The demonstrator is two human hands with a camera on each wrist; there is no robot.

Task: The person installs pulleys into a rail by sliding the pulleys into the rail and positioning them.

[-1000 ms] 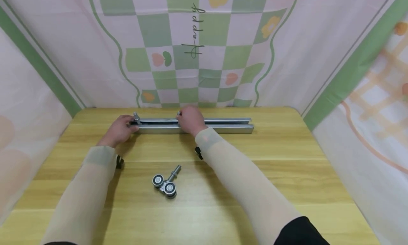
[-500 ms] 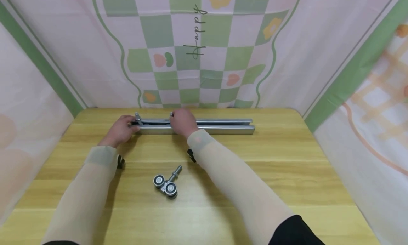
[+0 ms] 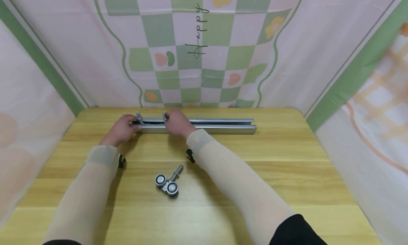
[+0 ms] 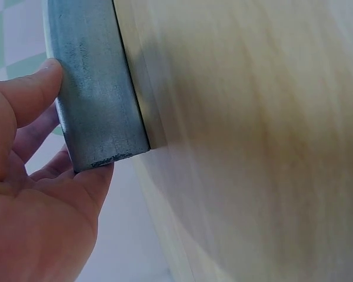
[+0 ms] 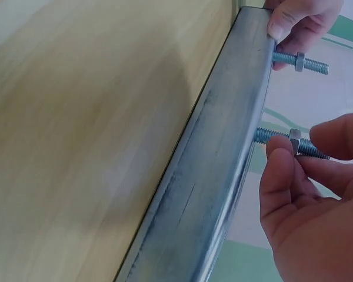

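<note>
A silver metal channel rail [image 3: 223, 130] lies across the far part of the table, its slot facing up. My left hand [image 3: 119, 130] grips the rail's left end, with the thumb on its near edge in the left wrist view. Beside those fingers a threaded bolt [image 5: 285, 57] with a nut stands up out of the slot. My right hand [image 3: 177, 123] pinches a second upright bolt [image 5: 263, 135] around its nut, a short way right of the first. What these bolts join onto inside the rail is hidden.
A trolley roller [image 3: 167, 184] with wheels and a threaded stem lies on the wooden table [image 3: 255, 188], between the forearms and nearer the front. A printed cloth [image 3: 188, 78] hangs right behind the table's back edge.
My right hand has slid left along the rail with the bolt it pinches, closing the gap to the other bolt. My left hand stays on the rail's end.
</note>
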